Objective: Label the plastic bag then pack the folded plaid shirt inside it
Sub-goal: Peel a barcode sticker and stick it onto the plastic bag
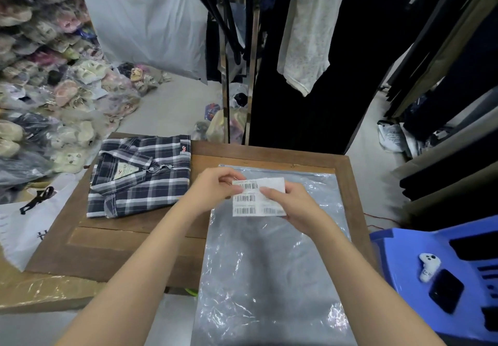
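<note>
A clear plastic bag (pixel 272 259) lies flat on the wooden table (pixel 134 240), its near end hanging over the front edge. Above its far half I hold a white sheet of barcode labels (pixel 250 200). My left hand (pixel 215 188) pinches the sheet's top left part, at a label. My right hand (pixel 291 202) grips the sheet's right side, thumb on top. The folded plaid shirt (pixel 140 175), navy and white with a collar tag, rests on the table's far left, apart from the bag.
A blue plastic stool (pixel 436 278) at the right carries a black phone (pixel 446 294) and a small white device (pixel 428 266). Hanging clothes and a metal rack (pixel 237 62) stand beyond the table. Bagged goods (pixel 40 76) pile up at the left. A white printed bag (pixel 27 227) lies left of the table.
</note>
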